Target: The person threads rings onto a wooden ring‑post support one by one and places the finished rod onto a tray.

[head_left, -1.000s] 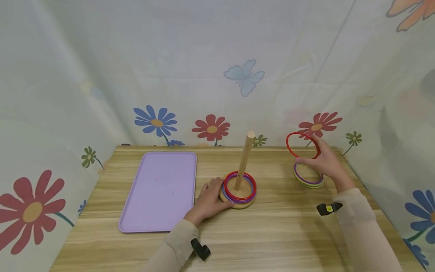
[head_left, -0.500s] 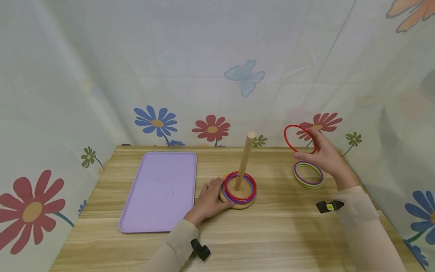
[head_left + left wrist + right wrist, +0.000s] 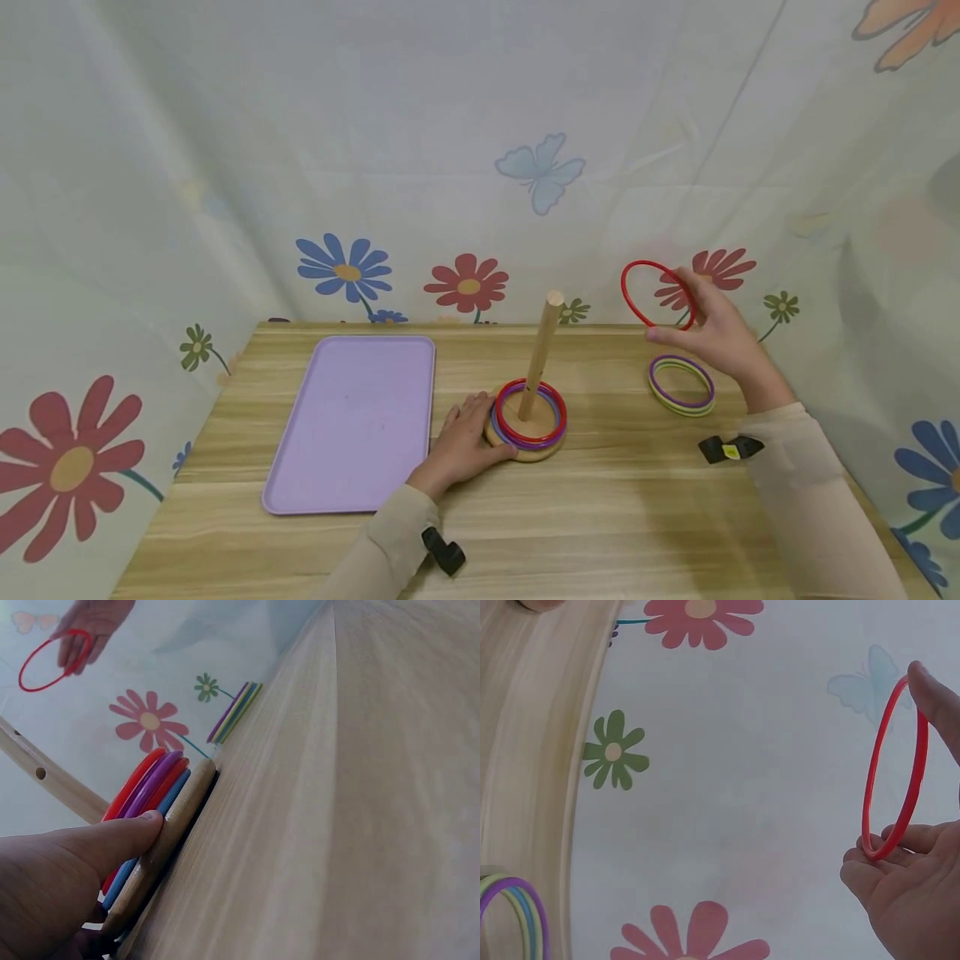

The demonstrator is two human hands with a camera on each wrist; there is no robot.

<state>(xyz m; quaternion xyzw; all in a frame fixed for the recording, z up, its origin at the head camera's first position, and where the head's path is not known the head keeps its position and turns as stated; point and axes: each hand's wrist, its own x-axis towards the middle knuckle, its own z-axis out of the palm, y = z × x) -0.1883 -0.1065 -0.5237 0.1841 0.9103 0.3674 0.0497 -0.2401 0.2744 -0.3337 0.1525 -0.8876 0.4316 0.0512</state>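
My right hand (image 3: 720,333) pinches a red ring (image 3: 917,776) between thumb and fingers, tilted up and raised above the table's back right. Below it lies a small stack of rings (image 3: 682,411), purple on top with yellow-green and blue under it. Left of that stands a wooden ring-toss stand, its round post (image 3: 542,354) rising from a round base (image 3: 191,799). Red, purple and blue rings (image 3: 146,784) encircle the post, lying on the base. My left hand (image 3: 467,446) grips the base's left side, the thumb against its near edge and the fingers partly hidden behind.
A flat lilac tray (image 3: 352,417) lies on the wooden table (image 3: 600,517), left of the left hand. Behind the table's back edge hangs a white cloth (image 3: 420,125) printed with flowers and a butterfly. Each wrist carries a small black camera.
The right hand has lifted the red ring higher, away from the stack, and slightly to the left. The left hand and the stand have stayed in place.
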